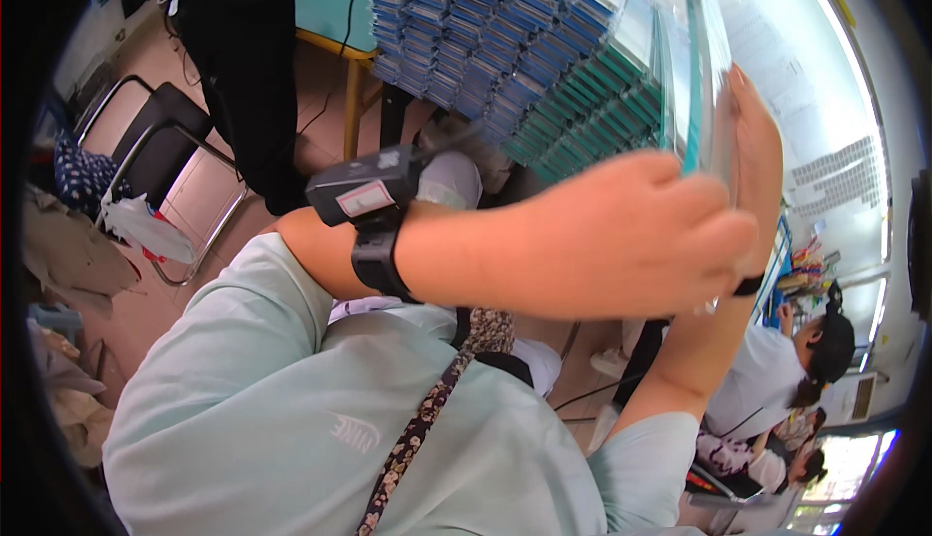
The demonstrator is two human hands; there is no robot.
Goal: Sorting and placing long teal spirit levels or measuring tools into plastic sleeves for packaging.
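My left hand (pixel 660 230) reaches across to the right, its fingers curled closed at the lower end of an upright bundle of clear flat packs (pixel 693 80) with green edges. Against the right side of that bundle lies my right hand (pixel 757 143), fingers bent round it; the left hand and the packs partly hide it. A black strap with a box-shaped device (pixel 364 186) is on my left wrist. Just left of the bundle rise stacked clear flat cases (pixel 485 36), blue-edged in most rows and green-edged (pixel 592 109) nearest my hands.
A person in dark trousers (pixel 233 70) stands at the upper left beside a green-topped table (pixel 335 16). Below them is a black chair (pixel 165 128) with metal arms. Several people sit at the lower right, one in a dark cap (pixel 832 342). A cable hangs by the table.
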